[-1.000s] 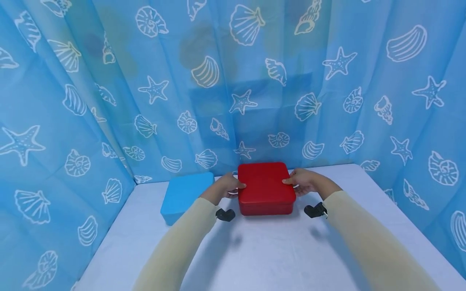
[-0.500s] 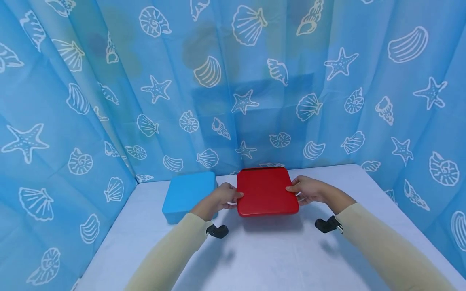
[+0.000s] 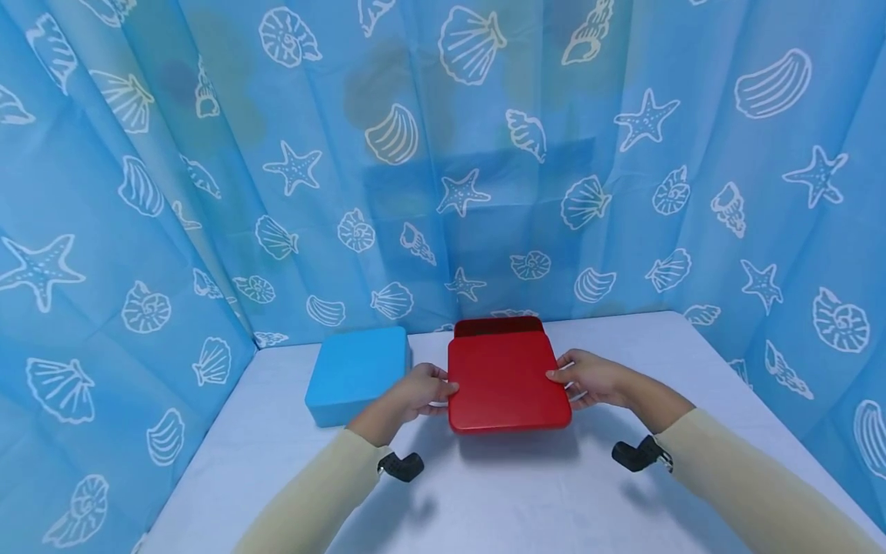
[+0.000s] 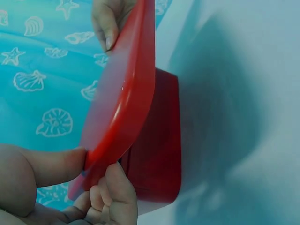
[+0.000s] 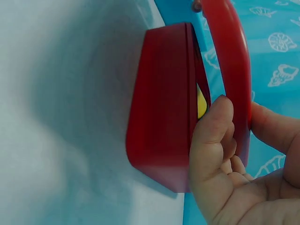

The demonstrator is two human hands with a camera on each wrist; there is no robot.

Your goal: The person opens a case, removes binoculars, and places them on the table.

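Both hands hold a red lid (image 3: 508, 381) at its two sides, raised off a red box (image 5: 161, 103). My left hand (image 3: 418, 391) pinches the left edge, thumb on top and fingers beneath. On the opposite edge, my right hand (image 3: 597, 378) grips in the same way. The lid sits nearer to me than the box, so a dark strip of the box's far inside shows behind it in the head view. Through the gap, the right wrist view catches part of something yellow (image 5: 201, 103) inside; its kind is hidden.
A light blue box (image 3: 360, 369) with a smooth top stands left of the red one, close to my left hand. The table has a white cover (image 3: 498, 500). A blue curtain (image 3: 484, 154) with white shell and starfish prints hangs behind and along both sides.
The lid has come up off the red box and moved toward me, held in both hands. The box's far inside has come into view. The blue box has stayed put.
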